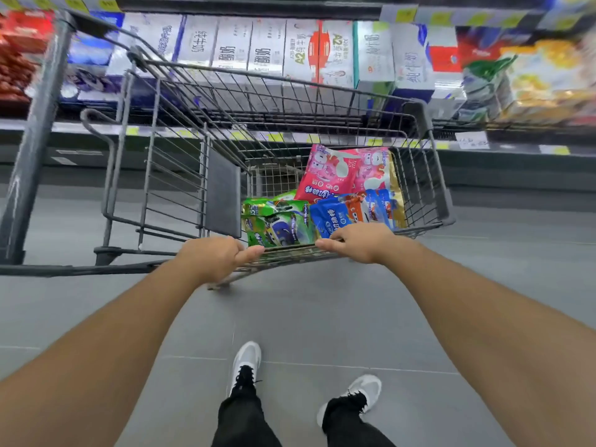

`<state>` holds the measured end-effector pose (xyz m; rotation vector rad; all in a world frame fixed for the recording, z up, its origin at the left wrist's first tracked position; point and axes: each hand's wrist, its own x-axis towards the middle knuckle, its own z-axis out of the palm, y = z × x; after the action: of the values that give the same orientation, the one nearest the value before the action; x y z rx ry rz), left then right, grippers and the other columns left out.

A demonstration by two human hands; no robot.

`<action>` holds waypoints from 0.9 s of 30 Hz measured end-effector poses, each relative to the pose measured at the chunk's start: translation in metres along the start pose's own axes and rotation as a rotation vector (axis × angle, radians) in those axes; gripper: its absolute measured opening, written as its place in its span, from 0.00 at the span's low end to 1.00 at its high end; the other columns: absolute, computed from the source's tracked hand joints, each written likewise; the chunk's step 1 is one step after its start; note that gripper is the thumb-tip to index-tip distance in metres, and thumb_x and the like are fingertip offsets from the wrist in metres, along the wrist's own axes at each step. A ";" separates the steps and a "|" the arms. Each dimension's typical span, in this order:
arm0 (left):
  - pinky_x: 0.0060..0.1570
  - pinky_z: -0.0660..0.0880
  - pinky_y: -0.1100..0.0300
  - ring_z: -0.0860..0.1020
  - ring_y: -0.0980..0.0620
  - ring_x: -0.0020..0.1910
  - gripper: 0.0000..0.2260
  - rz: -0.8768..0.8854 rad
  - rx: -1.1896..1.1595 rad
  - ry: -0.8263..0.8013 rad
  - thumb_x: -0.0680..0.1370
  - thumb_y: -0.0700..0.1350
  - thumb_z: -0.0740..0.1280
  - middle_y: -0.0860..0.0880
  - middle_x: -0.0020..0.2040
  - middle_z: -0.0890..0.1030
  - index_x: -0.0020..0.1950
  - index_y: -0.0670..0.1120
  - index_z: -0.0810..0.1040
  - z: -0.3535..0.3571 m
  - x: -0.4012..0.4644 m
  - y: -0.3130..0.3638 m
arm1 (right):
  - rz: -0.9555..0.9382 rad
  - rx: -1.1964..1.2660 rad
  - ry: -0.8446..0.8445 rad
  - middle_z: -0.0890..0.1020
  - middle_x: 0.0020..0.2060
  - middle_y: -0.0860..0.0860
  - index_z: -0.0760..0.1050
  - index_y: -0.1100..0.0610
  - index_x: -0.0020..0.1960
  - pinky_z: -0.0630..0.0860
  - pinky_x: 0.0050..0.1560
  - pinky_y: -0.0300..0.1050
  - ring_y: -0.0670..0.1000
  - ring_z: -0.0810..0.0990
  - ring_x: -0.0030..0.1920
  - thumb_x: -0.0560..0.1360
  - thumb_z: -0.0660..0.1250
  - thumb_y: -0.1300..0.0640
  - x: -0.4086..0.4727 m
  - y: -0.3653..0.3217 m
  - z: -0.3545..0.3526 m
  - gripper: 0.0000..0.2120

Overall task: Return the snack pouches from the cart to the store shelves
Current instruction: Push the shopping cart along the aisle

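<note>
Both hands hold the near edge of a grey wire cart (pixel 180 101). The left hand (pixel 215 259) has its fingers curled round the rim, with the thumb lying along the top. The right hand (pixel 358 241) has its grip wrapped over the same rim, a little way to the side, so there is a short bare bit of rim between the two hands. The snack pouches sit low in the cart's basket, packed close together. The green pouches (pixel 279 225) lie just past the left hand. The blue pouches (pixel 348 212) lie just past the right hand, and the pink pouches (pixel 342 171) lean up behind them against the far wire wall. The rest of the cart stretches off to the left. Right past the cart is a store shelf (pixel 290 137) full of white milk boxes (pixel 267 50). The grey floor (pixel 306 317) is wide and open around the person's two shoes (pixel 246 358).
</note>
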<state>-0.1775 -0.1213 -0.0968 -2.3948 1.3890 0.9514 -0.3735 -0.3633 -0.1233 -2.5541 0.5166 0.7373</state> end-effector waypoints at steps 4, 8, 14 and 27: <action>0.41 0.77 0.54 0.77 0.55 0.38 0.43 -0.029 -0.012 -0.006 0.65 0.80 0.34 0.51 0.38 0.80 0.43 0.53 0.78 -0.007 0.020 0.054 | -0.016 -0.035 0.020 0.82 0.44 0.46 0.78 0.41 0.55 0.70 0.39 0.45 0.50 0.79 0.46 0.57 0.30 0.15 -0.016 0.054 -0.005 0.51; 0.44 0.77 0.53 0.79 0.52 0.42 0.35 -0.003 -0.051 -0.024 0.65 0.80 0.34 0.52 0.41 0.82 0.36 0.59 0.72 -0.011 0.035 0.108 | -0.024 -0.045 0.031 0.80 0.36 0.46 0.78 0.45 0.45 0.65 0.34 0.44 0.47 0.77 0.39 0.58 0.31 0.16 -0.036 0.108 -0.008 0.48; 0.46 0.79 0.51 0.79 0.51 0.42 0.43 -0.011 -0.003 -0.012 0.64 0.79 0.33 0.52 0.40 0.81 0.46 0.55 0.79 -0.012 0.052 0.179 | -0.020 -0.052 0.032 0.78 0.33 0.44 0.77 0.45 0.43 0.63 0.33 0.44 0.43 0.74 0.36 0.58 0.31 0.15 -0.065 0.174 -0.013 0.48; 0.51 0.79 0.51 0.79 0.48 0.48 0.33 0.006 -0.050 -0.041 0.66 0.78 0.34 0.52 0.42 0.79 0.42 0.60 0.71 -0.021 0.066 0.276 | -0.037 -0.051 -0.006 0.80 0.37 0.46 0.79 0.45 0.49 0.69 0.35 0.45 0.48 0.78 0.39 0.61 0.33 0.16 -0.104 0.263 -0.021 0.48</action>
<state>-0.3770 -0.3244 -0.0852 -2.3939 1.3737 1.0431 -0.5677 -0.5707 -0.1257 -2.6001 0.4531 0.7545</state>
